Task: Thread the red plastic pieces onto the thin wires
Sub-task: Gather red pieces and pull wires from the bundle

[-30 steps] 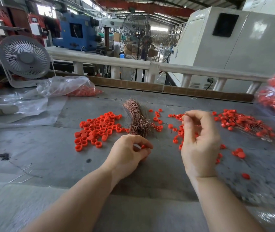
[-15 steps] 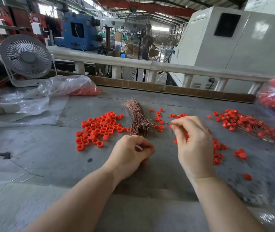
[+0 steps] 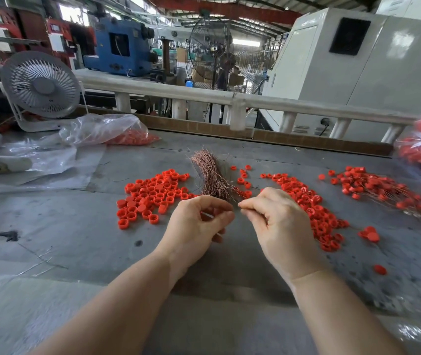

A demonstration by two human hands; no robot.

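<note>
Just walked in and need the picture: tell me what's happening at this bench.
A person is assembling small parts. The left hand and right hand meet, fingers curled, just in front of a bundle of thin copper wires. What they pinch is too small to tell. Loose red plastic pieces lie on both sides; wired ones are piled far right.

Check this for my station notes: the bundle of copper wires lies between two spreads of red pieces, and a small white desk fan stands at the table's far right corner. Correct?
Not quite. In the head view the small white desk fan stands at the table's far left corner, not the right. The rest holds: the bundle of copper wires lies between two spreads of red pieces.
</note>
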